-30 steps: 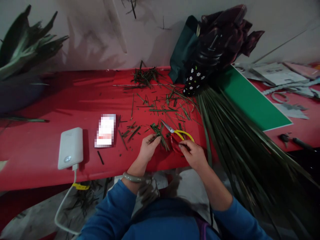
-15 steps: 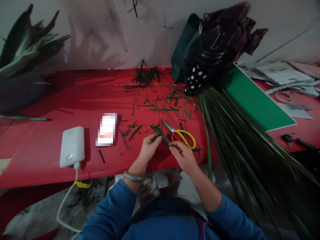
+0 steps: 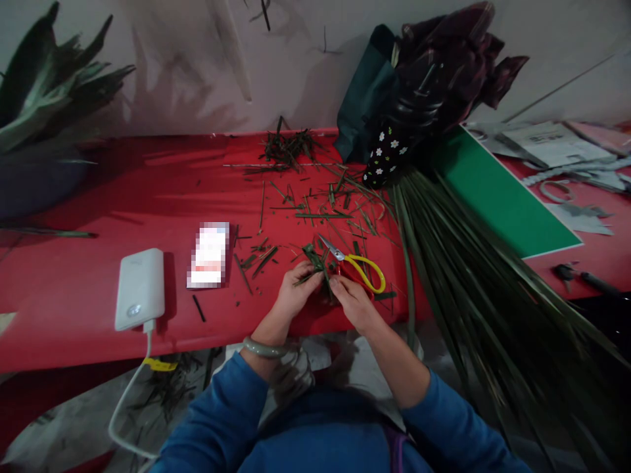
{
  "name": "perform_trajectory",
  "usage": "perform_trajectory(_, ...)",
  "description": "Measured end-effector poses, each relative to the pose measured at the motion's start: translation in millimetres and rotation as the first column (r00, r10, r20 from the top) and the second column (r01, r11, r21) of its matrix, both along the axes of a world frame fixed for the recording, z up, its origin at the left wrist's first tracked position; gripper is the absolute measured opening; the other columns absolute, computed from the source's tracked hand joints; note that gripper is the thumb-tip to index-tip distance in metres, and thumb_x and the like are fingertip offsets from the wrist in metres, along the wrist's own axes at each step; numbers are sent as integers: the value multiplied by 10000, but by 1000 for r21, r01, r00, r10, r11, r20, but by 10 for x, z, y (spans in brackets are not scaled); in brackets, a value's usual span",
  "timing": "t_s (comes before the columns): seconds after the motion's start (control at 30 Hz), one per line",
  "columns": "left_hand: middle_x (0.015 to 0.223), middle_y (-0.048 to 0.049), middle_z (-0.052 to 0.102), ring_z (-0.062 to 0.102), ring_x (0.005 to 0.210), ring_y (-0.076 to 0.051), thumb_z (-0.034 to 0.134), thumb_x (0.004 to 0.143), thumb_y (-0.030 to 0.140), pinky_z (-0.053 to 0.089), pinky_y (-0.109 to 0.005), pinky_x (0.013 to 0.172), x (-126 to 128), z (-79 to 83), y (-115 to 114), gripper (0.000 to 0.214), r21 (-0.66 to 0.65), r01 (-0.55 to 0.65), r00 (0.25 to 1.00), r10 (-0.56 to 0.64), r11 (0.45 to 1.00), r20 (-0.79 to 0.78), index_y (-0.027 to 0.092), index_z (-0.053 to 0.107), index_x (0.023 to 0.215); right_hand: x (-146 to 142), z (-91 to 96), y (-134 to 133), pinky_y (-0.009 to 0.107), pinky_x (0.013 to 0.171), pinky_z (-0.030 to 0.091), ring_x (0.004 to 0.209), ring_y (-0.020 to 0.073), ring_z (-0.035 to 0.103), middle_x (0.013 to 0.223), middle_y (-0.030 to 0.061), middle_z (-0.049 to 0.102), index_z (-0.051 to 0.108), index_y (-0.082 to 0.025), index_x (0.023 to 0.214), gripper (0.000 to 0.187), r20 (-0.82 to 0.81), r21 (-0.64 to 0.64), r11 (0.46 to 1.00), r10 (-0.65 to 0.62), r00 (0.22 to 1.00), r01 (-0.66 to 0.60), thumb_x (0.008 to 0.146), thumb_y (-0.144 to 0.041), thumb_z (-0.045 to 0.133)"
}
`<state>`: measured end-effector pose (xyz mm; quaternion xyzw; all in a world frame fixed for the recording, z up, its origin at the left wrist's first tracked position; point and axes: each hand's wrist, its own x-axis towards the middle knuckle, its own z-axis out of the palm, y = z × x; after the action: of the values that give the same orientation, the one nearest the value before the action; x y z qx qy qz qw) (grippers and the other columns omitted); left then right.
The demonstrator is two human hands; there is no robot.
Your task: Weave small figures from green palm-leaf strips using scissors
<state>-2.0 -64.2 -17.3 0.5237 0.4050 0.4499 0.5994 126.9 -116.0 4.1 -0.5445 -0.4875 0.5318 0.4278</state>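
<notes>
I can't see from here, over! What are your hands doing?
Left hand and right hand pinch a small leaf piece. Yellow scissors lie beside right hand. Leaf scraps litter the table.

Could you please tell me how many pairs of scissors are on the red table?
1. The scissors, yellow-handled, lie on the red table just beyond the right hand, among leaf scraps. Others could be hidden under the leaves or the clutter at far right.

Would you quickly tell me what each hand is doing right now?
Left hand: closed, pinching the small green leaf piece.
Right hand: fingers pinched on the same leaf piece; scissors lie beside it.
</notes>
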Motion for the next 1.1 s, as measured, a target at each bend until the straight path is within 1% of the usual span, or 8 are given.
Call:
perform_trajectory(0.13,688,-12,546,518,641,-103,618,656,294,434,-219,624,3,34,-24,143,-27,25,999,-25,999,31,152,634,645,-58,-28,0,241,517,424,512,104,478,568,-20,494,474,-181,673,300,-119,-86,996,-2,993,-8,781,-459,439)
perform_trajectory(0.2,663,-16,544,521,602,-107,615,660,305,445,-230,591,7,60,-40,159,-69,87,994,-82,994,77,149,628,634,-76,-48,-3,234,487,406,476,97,459,530,-27,483,461,-179,661,305,-195,-123,992,-46,980,22,766,-466,459)
perform_trajectory(0.27,656,-25,557,527,574,-114,606,670,317,456,-248,573,12,80,-51,172,-109,154,982,-141,982,124,148,634,653,-89,-60,-2,228,471,390,458,92,445,515,-32,478,460,-176,660,311,-255,-135,989,-86,963,53,752,-473,477)
perform_trajectory(0.33,674,-31,578,536,585,-117,608,670,320,461,-257,591,18,89,-51,175,-123,164,978,-146,979,147,148,643,674,-97,-63,4,228,474,386,459,91,445,512,-31,478,462,-172,642,321,-280,-130,990,-94,955,60,742,-476,491)
perform_trajectory(0.43,700,-35,603,542,613,-120,618,662,326,459,-258,620,24,87,-37,188,-138,142,982,-122,980,145,144,654,693,-106,-69,16,231,476,385,462,92,448,514,-31,476,465,-169,629,325,-277,-131,990,-88,957,53,736,-474,503)
perform_trajectory(0.63,647,-36,612,546,599,-133,610,667,348,460,-274,613,21,82,-26,220,-161,153,981,-130,975,144,138,665,702,-95,-112,37,226,471,372,466,94,449,513,-30,482,476,-170,648,324,-265,-61,998,-40,963,25,756,-475,480)
perform_trajectory(0.8,717,-35,631,550,656,-127,641,639,312,452,-257,646,13,47,-24,183,-199,105,980,-68,974,185,143,662,706,-83,-118,49,223,456,357,444,93,445,486,-31,478,470,-171,638,352,-228,-89,996,-2,974,-19,743,-507,479)
perform_trajectory(1.1,658,-19,625,538,586,-105,662,606,309,446,-233,580,31,18,-26,199,-280,55,972,13,958,236,132,646,695,-109,-79,62,218,423,337,415,84,414,467,-43,449,426,-183,616,391,-173,-98,995,10,985,-27,724,-557,457)
